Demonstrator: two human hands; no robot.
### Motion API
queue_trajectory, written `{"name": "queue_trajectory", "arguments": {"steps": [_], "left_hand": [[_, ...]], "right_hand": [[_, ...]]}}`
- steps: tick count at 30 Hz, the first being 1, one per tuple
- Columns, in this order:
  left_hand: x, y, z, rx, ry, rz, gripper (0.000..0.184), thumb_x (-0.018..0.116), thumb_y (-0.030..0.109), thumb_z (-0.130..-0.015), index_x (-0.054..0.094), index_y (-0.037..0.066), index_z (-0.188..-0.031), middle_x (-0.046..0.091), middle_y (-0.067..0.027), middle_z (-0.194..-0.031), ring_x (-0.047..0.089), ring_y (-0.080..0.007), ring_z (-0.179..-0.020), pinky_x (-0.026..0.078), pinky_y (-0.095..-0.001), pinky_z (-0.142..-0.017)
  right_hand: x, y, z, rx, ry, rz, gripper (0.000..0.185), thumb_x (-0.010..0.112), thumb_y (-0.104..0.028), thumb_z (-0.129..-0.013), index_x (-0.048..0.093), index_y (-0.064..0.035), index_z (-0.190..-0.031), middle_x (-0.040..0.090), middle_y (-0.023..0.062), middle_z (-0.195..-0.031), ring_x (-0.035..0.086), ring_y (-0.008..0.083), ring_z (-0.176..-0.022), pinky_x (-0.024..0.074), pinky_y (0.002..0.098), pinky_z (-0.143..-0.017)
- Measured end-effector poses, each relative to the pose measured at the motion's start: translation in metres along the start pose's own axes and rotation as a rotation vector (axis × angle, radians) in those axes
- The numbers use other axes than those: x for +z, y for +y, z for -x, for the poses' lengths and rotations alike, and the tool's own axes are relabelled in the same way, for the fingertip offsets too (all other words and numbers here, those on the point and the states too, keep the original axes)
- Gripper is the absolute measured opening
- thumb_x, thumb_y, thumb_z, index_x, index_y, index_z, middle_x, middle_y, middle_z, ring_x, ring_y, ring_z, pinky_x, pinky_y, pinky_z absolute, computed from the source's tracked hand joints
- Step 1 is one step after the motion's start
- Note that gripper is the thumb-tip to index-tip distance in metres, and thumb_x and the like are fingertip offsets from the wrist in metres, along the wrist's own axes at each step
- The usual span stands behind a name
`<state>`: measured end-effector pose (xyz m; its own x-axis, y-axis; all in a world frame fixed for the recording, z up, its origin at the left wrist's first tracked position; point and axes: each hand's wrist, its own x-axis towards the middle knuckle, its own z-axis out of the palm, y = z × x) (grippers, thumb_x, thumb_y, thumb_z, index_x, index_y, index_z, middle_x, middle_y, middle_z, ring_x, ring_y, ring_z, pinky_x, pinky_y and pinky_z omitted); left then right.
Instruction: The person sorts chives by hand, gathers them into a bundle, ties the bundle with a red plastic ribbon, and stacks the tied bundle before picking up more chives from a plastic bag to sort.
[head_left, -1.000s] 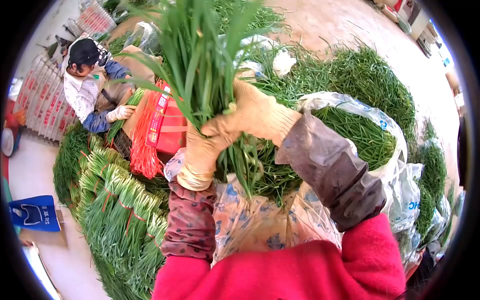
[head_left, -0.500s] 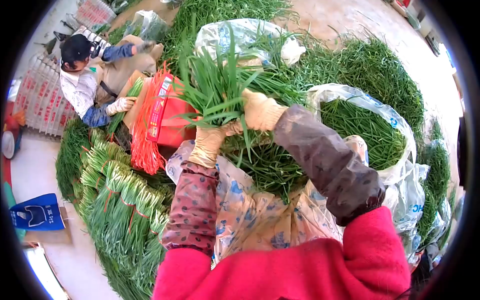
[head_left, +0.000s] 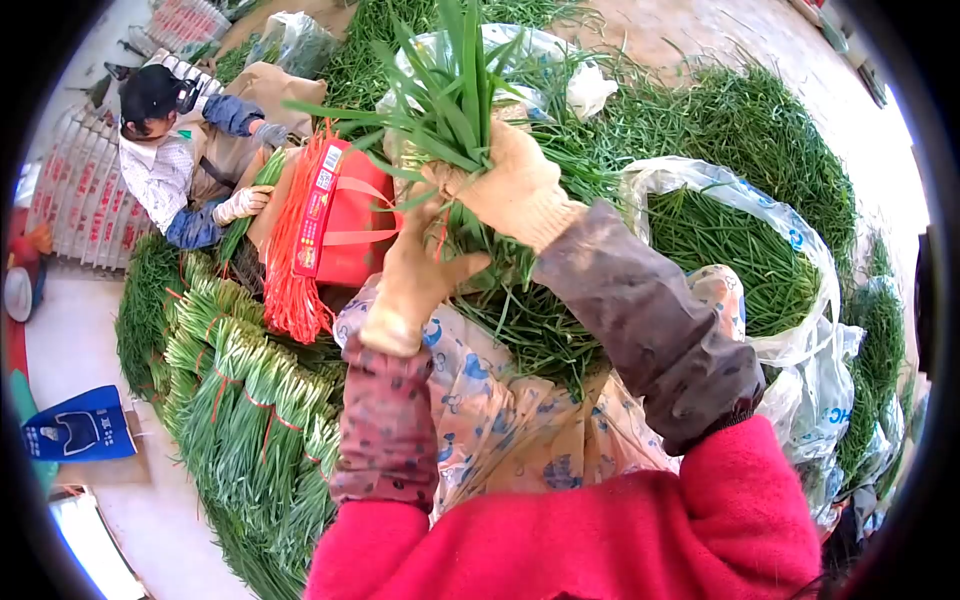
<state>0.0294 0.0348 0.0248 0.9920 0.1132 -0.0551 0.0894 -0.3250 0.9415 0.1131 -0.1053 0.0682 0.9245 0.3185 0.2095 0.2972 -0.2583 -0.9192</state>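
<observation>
My right hand (head_left: 515, 190), in a pale work glove, is closed around a bunch of long green leaves (head_left: 455, 110), which look like garlic chives. Their tips fan upward and to the left. Just below the bunch is my gloved left hand (head_left: 410, 275), its thumb stretched out to the right and apart from the fingers. Those fingers reach up beside my right hand, and a thin red strand shows near them. Left of my left hand stands a red bag (head_left: 355, 210) with long red ties (head_left: 295, 260) draped over its side. Loose leaves (head_left: 540, 320) lie below my hands.
Tied bundles (head_left: 250, 390) are piled at the left. An open plastic bag (head_left: 630, 200) of greens stands at the right, with loose heaps (head_left: 760, 150) behind it. Another person (head_left: 170, 150) sits at upper left, a gloved hand (head_left: 240, 205) on a bundle. Patterned plastic covers my lap.
My left hand has come off the base of the bunch and spread its thumb. My right hand has shifted slightly left, and the bunch tilts with its tips higher. The red bag's handles now show.
</observation>
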Motion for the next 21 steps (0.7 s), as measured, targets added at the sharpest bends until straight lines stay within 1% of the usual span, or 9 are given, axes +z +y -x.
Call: {"name": "queue_trajectory", "arguments": {"steps": [3,5,7,9,13,15,17,19,21], "left_hand": [[-0.015,0.013,0.040,0.040,0.037,-0.445,0.072,0.079,0.007,-0.070,0.045,-0.001,-0.133,0.063,-0.0137,-0.112,0.059,-0.0195,-0.102,0.048,-0.0348,-0.089],[-0.009,0.025,0.062,-0.156,-0.259,-0.159,0.066,0.076,0.010,-0.075,0.046,-0.002,-0.133,0.065,-0.0120,-0.105,0.062,-0.0177,-0.094,0.051,-0.0311,-0.081],[0.011,0.024,0.074,-0.383,-0.778,0.227,0.058,0.072,0.012,-0.080,0.048,-0.001,-0.132,0.066,-0.0109,-0.101,0.062,-0.0161,-0.094,0.050,-0.0282,-0.080],[0.042,0.009,0.083,-0.380,-1.166,0.345,0.066,0.073,0.021,-0.081,0.043,0.002,-0.136,0.064,-0.0102,-0.109,0.060,-0.0145,-0.098,0.049,-0.0285,-0.083],[0.108,-0.034,0.097,-0.358,-0.982,0.885,0.086,0.075,0.040,-0.079,0.031,0.005,-0.144,0.057,-0.0111,-0.124,0.058,-0.0178,-0.107,0.046,-0.0346,-0.091],[0.128,-0.054,0.093,-0.391,-0.932,1.293,0.096,0.068,0.055,-0.079,0.017,0.012,-0.148,0.039,-0.0143,-0.143,0.047,-0.0264,-0.124,0.041,-0.0420,-0.100],[0.123,-0.023,0.095,-0.292,-0.898,1.339,0.103,0.060,0.068,-0.075,0.014,0.013,-0.149,0.034,-0.0146,-0.146,0.043,-0.0312,-0.128,0.037,-0.0463,-0.104],[0.124,-0.012,0.097,-0.258,-0.625,1.404,0.106,0.055,0.076,-0.072,0.016,0.014,-0.148,0.032,-0.0161,-0.147,0.042,-0.0314,-0.130,0.039,-0.0479,-0.103],[0.124,-0.026,0.102,-0.306,-0.531,1.330,0.102,0.051,0.077,-0.074,0.024,0.010,-0.146,0.035,-0.0182,-0.145,0.043,-0.0312,-0.129,0.042,-0.0468,-0.102]], "right_hand": [[-0.010,0.009,0.017,0.009,0.011,-0.178,0.036,0.071,-0.019,-0.083,0.058,-0.0041,-0.113,0.069,0.0066,-0.099,0.065,0.0164,-0.085,0.0528,0.0293,-0.075],[-0.005,0.042,0.026,0.147,-0.016,-0.212,0.034,0.068,-0.019,-0.084,0.058,-0.0061,-0.115,0.067,0.0101,-0.101,0.065,0.0194,-0.089,0.0521,0.0317,-0.077],[-0.003,0.058,0.038,0.178,0.116,-0.498,0.030,0.068,-0.008,-0.084,0.060,-0.0053,-0.113,0.067,0.0036,-0.102,0.063,0.0148,-0.088,0.0522,0.0288,-0.077],[-0.013,0.066,0.047,0.365,0.208,-0.531,0.031,0.067,0.003,-0.082,0.061,-0.0052,-0.112,0.066,0.0005,-0.103,0.061,0.0117,-0.083,0.0520,0.0264,-0.072],[-0.038,0.030,0.077,0.164,0.289,-0.711,0.040,0.068,0.006,-0.079,0.061,-0.0077,-0.117,0.066,0.0041,-0.088,0.054,0.0073,-0.066,0.0466,0.0213,-0.057],[-0.047,0.018,0.096,0.093,0.307,-0.570,0.045,0.070,0.006,-0.077,0.062,-0.0094,-0.119,0.064,0.0014,-0.083,0.055,0.0063,-0.066,0.0450,0.0201,-0.055],[-0.053,0.007,0.124,0.097,0.274,-0.565,0.042,0.070,-0.001,-0.077,0.055,-0.0064,-0.116,0.060,0.0057,-0.112,0.058,0.0128,-0.091,0.0492,0.0277,-0.073],[-0.051,-0.005,0.149,-0.114,0.276,-0.585,0.037,0.073,-0.007,-0.078,0.054,-0.0063,-0.109,0.060,0.0071,-0.108,0.057,0.0159,-0.098,0.0489,0.0337,-0.083],[-0.049,0.028,0.167,-0.142,0.127,-0.774,0.033,0.069,-0.009,-0.082,0.058,-0.0030,-0.112,0.060,0.0112,-0.112,0.061,0.0179,-0.097,0.0533,0.0290,-0.078]]}}
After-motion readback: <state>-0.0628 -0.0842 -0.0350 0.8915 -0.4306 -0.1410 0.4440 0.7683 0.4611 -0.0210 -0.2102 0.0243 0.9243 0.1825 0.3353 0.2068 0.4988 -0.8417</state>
